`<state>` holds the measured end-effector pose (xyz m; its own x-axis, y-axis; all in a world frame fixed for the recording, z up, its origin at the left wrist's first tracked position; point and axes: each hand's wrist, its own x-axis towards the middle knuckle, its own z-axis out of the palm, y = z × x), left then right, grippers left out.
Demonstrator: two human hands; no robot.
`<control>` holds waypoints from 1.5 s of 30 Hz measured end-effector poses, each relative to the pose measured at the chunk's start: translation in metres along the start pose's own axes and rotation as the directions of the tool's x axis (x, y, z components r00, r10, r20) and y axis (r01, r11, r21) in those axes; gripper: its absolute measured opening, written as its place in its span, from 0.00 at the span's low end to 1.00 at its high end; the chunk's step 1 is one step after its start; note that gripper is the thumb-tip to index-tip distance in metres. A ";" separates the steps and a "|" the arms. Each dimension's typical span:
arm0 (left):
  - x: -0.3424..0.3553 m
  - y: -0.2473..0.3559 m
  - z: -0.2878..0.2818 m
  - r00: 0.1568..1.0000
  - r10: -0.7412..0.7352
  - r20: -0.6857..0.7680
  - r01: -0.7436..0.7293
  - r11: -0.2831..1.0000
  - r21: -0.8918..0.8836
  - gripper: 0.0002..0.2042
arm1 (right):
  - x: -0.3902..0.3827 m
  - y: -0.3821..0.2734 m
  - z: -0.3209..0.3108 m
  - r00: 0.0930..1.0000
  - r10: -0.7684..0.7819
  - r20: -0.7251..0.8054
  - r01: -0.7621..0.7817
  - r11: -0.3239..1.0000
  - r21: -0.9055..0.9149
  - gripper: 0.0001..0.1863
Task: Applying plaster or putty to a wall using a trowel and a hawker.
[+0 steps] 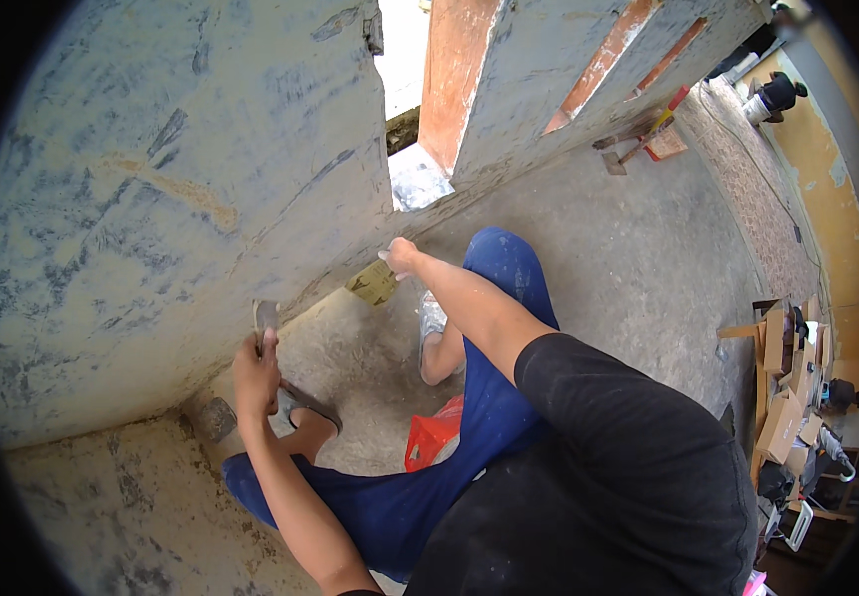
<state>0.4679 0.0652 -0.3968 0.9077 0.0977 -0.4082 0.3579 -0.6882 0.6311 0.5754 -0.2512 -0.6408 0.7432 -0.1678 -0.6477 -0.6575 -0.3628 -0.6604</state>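
The scuffed, pale-painted wall (171,199) was the largest thing in view, and the concrete floor (638,233) ran along its foot. A jumble of cardboard boxes (779,429) stood well apart on the right, presumably to leave working room. The person crouched with the blue-trousered legs (499,397) spread, a posture that seemed to bring both hands down to the wall's base. Between the legs lay a red plastic bag (433,433), within easy reach.

The left hand (254,377) was near the wall, its grip closed around a scraper (267,314). The thumb lay along the tool, probably to steady it, with the blade pointing up and away from the body; whether its edge touched the wall could not be told. The right hand (403,258) pinched the end of a flat yellow-green piece with dark marks (373,284), apparently to leave most of its face free. That piece was low beside the wall's foot; contact there was unclear.
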 end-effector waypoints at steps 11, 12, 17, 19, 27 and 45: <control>0.007 0.025 0.021 0.991 0.128 0.028 -0.112 0.937 -0.330 0.17 | -0.002 -0.001 -0.019 0.927 0.024 -0.375 -0.054 0.996 -0.070 0.19; 0.008 0.029 0.023 0.990 0.142 0.016 -0.128 0.930 -0.344 0.18 | 0.001 0.000 -0.026 0.872 0.035 -0.489 -0.108 0.987 -0.122 0.16; 0.005 0.022 0.017 0.993 0.118 -0.002 -0.111 0.934 -0.338 0.17 | -0.013 -0.019 -0.057 0.446 0.392 -0.805 -0.132 0.918 0.374 0.13; 0.005 0.026 0.019 0.990 0.140 0.008 -0.129 0.930 -0.345 0.17 | -0.015 -0.022 -0.072 0.321 0.448 -0.835 -0.015 0.884 0.468 0.18; 0.012 0.037 0.032 0.979 0.195 0.057 -0.166 0.930 -0.327 0.16 | -0.009 -0.030 -0.097 0.541 0.374 -0.753 0.168 0.829 0.533 0.26; -0.007 0.005 -0.013 0.996 0.067 -0.052 -0.077 0.973 -0.217 0.19 | -0.083 -0.085 -0.131 0.773 0.393 -0.498 0.321 0.436 0.841 0.11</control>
<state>0.4666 0.0705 -0.3821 0.9398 0.0891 -0.3300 0.3263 -0.5210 0.7887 0.5857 -0.3263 -0.4806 0.3776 -0.7291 -0.5708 -0.1526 0.5590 -0.8150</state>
